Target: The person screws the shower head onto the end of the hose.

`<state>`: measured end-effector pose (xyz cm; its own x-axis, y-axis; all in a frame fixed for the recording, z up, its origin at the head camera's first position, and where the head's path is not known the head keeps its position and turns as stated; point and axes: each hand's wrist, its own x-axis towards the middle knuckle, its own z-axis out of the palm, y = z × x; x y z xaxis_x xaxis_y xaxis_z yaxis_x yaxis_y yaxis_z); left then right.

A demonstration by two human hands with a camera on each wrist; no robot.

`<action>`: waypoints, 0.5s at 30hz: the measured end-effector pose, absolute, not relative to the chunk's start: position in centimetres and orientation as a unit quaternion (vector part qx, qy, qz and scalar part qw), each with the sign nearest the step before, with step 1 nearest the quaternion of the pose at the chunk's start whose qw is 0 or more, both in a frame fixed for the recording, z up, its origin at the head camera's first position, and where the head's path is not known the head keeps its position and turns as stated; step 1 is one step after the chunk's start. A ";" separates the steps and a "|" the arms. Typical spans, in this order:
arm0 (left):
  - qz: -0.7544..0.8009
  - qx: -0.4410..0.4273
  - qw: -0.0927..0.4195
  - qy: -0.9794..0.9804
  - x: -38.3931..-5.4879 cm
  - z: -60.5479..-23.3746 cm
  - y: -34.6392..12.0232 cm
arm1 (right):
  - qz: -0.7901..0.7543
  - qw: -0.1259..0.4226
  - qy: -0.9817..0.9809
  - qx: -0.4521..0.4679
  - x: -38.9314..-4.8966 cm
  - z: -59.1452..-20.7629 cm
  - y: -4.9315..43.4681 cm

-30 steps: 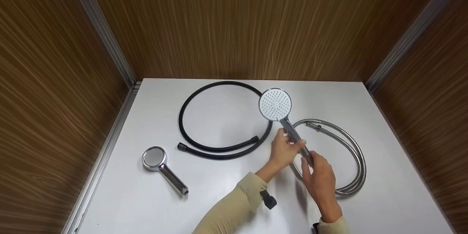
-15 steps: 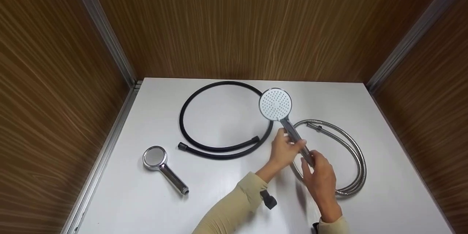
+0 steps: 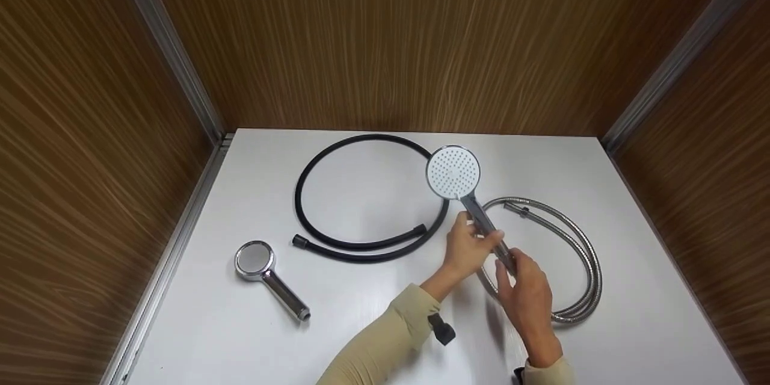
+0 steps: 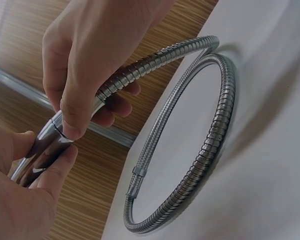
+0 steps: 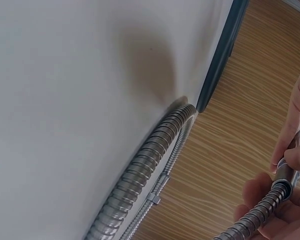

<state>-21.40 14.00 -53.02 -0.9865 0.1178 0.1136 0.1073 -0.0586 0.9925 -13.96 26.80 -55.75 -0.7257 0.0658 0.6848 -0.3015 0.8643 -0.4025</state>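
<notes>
Head view: holding showerhead (image 3: 453, 173) raised over table (image 3: 198, 337), face toward camera, overlapping black hose (image 3: 361, 258); gripping handle mid-length with left hand (image 3: 466, 249), fingers and thumb curled round it; closing right hand (image 3: 529, 292) round the lower end, beside coiled steel hose (image 3: 597, 280). Leaving small showerhead (image 3: 255, 260) untouched at left. Left wrist view: pinching lower handle between left thumb and fingers; gripping hose nut (image 4: 96, 104) with right thumb and fingers, right up against the handle end, with steel hose running out to the coil. Looks like the joining step, nut onto handle; can't tell how far threaded, or whether threaded at all. Next move probably calls for keeping nut and handle in line, steadying with left, turning with right, then checking for a snug, straight seat. Right wrist view: seeing both hands only partly at right edge, curled round handle and nut, with steel hose entering the nut. Compared with head frames from half a second and a second ago: almost no difference, same grips, same showerhead pose, same layout; can't make out any nut turn.
</notes>
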 end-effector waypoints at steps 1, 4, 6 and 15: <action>0.722 0.082 0.003 0.687 -21.4 -53.0 14.0 | 0.253 0.364 -0.894 0.066 -14.0 -55.8 26.8; 0.723 0.083 0.005 0.686 -21.4 -53.1 14.0 | 0.254 0.364 -0.893 0.069 -14.0 -55.8 26.8; 0.727 0.082 0.007 0.682 -21.4 -53.1 14.0 | 0.254 0.366 -0.892 0.071 -14.0 -55.8 26.9; 0.727 0.069 0.007 0.683 -21.4 -52.8 14.2 | 0.247 0.354 -0.900 0.064 -14.0 -55.5 26.9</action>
<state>-21.43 14.16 -52.85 -0.9904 0.1045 0.0900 0.0832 -0.0679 0.9942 -14.00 26.92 -55.54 -0.7408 0.0605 0.6690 -0.2895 0.8699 -0.3993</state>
